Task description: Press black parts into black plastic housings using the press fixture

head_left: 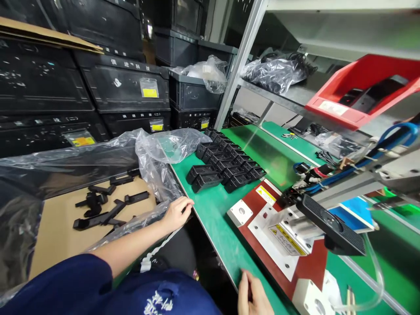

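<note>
My left hand [179,213] hangs at the left edge of the green work surface [215,218], its fingers curled together and no object showing in them. At the lower edge of that surface my right hand [253,296] rests with its fingers bent inward; I see nothing in it. Beyond my left hand stand rows of black rectangular plastic housings [206,180]. To the right of both hands is a fixture with a red-brown base plate [243,232], a metal block and warning labels. A black ribbed part [331,223] sits tilted on top of this fixture.
On my left, a plastic-lined box holds loose black parts [90,221] on cardboard [59,232]. Stacked black crates [131,83] stand behind it. A red bin [348,109] sits on the shelf at upper right. Blue tubes [361,159] run above the fixture.
</note>
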Demonstrator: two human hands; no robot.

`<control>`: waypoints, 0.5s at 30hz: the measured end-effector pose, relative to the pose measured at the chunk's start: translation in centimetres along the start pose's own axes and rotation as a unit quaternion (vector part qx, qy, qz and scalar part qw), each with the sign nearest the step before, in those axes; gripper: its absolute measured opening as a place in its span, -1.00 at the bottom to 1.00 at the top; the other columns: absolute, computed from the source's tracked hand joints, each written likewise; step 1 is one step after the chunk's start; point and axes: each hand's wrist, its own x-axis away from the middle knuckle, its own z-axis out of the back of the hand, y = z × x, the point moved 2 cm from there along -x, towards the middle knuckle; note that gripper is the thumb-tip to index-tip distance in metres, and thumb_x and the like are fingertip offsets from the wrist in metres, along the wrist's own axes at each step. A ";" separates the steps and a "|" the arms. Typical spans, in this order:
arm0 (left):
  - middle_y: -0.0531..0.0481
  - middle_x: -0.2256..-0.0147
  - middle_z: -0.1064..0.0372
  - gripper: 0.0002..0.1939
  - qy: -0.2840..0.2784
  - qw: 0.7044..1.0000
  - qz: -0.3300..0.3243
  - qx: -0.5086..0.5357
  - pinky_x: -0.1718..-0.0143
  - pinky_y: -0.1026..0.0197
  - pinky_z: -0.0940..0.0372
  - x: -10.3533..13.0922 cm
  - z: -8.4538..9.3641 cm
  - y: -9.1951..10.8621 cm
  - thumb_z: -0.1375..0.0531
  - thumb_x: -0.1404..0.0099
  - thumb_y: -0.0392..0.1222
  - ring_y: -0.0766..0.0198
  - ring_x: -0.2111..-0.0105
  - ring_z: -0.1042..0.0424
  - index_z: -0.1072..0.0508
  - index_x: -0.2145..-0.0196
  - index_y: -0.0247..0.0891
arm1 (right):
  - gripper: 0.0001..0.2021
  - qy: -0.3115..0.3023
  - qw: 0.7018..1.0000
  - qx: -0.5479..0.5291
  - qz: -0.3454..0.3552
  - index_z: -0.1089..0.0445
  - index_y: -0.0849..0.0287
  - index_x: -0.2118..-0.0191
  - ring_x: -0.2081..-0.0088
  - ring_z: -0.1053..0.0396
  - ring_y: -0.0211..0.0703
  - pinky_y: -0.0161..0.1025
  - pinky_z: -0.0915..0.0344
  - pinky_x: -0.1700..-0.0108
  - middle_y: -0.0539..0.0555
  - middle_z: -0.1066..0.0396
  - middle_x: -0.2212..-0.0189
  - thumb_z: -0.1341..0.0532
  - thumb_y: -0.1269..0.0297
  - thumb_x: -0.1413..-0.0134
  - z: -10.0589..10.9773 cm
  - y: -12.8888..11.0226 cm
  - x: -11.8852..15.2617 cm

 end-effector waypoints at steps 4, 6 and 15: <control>0.00 0.41 -0.38 -0.85 -0.014 0.999 0.041 -0.028 0.35 0.26 -0.27 1.1 0.5 -1.8 -0.04 -0.31 -0.35 0.32 0.43 -0.36 -0.40 0.28 -0.26 | -0.72 -0.004 0.996 0.050 0.079 -0.44 0.18 0.29 0.50 -0.40 -0.29 -0.35 -0.29 0.40 -0.01 -0.47 0.45 -0.05 0.20 -0.34 -1.2 0.1 -0.4; 0.05 0.46 -0.35 -0.85 -0.035 0.998 0.048 -0.026 0.41 0.29 -0.24 1.4 -0.2 -2.0 -0.04 -0.28 -0.36 0.36 0.50 -0.32 -0.40 0.31 -0.26 | -0.75 0.000 0.991 0.075 0.108 -0.44 0.18 0.28 0.51 -0.40 -0.34 -0.39 -0.26 0.42 -0.03 -0.47 0.45 -0.07 0.23 -0.33 -1.3 0.2 -0.6; 0.13 0.56 -0.22 -0.90 -0.080 0.990 0.114 0.011 0.47 0.34 -0.22 3.0 -3.4 -1.6 -0.02 -0.20 -0.39 0.41 0.57 -0.26 -0.24 0.41 -0.23 | -0.85 -0.003 0.988 0.096 0.123 -0.43 0.20 0.24 0.51 -0.36 -0.35 -0.37 -0.23 0.37 -0.06 -0.41 0.51 -0.13 0.31 -0.30 -1.6 0.4 -0.1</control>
